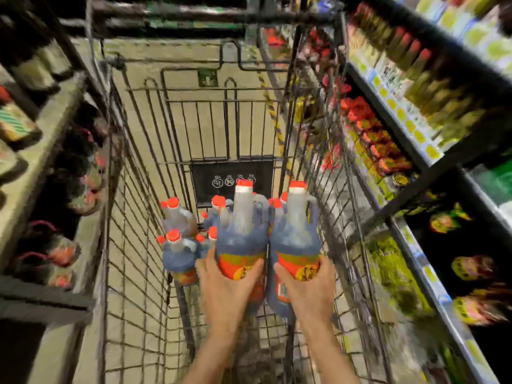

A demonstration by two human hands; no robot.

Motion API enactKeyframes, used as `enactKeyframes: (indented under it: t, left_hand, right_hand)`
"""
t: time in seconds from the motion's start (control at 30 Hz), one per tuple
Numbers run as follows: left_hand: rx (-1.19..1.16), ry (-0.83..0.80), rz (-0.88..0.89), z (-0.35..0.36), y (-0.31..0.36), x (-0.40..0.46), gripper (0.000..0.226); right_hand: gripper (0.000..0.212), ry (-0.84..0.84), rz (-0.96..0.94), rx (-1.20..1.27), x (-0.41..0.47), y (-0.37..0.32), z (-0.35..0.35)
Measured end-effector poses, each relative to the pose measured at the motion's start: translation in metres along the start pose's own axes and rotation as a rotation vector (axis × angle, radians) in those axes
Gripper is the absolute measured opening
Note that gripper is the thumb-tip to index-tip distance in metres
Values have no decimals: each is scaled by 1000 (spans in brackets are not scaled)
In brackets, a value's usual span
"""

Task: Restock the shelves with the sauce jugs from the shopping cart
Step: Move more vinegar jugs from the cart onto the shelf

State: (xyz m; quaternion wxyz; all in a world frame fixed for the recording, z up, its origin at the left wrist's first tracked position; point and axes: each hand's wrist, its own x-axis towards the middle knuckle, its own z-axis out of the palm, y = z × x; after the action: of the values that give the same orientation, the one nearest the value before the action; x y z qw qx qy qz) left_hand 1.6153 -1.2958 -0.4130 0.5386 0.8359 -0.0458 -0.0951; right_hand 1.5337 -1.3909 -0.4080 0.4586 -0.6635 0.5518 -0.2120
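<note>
Two dark sauce jugs with red caps are held upright and side by side above the wire shopping cart (133,245), their bodies touching or nearly so. The left jug (242,236) is gripped around its red-and-yellow label by the left hand (227,289), fingers and thumb curled round the lower body; the right jug (296,239) is gripped in the same way by the right hand (307,289). Both forearms are extended over the near end of the cart. More jugs of the same kind — red-capped, dark-filled — are seen standing in the cart basket (180,245), to the left of and behind the two that are held. The cart is flanked by stocked shelves: the right shelves (415,162) are filled with bottles and packets, much blurred, and the left shelves (41,134) are dimly seen.
</note>
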Motion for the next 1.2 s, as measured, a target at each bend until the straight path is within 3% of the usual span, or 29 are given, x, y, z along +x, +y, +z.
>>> enactKeyframes:
  t: [0.23,0.5,0.6,0.87,0.97,1.1,1.2]
  left_hand:
    - [-33,18,113,-41,114,-2,87]
    - [-166,-33,236,-78,206,-15,92]
    - [-218,-76,299,-91,229,-24,80]
    - [-365,-346,419,-130,257,-90,76]
    - [-404,-491,411,-137,262,-127,84]
    - [-425,-678,433,-140,272,-186,63]
    - [-469,-857,461,-140,278,-240,79]
  right_hand:
    - [71,-20,-67,99,-11,-107,-62]
    - [68,81,-197,210,-35,-186,-127]
    - [50,151,-216,279,-57,-197,-151]
    - [49,428,-182,364,-148,-191,-215]
    - [53,555,-148,378,-187,-179,-246]
    - [55,712,-99,421,-245,-157,-297]
    - [55,836,-80,435,-291,-137,-335]
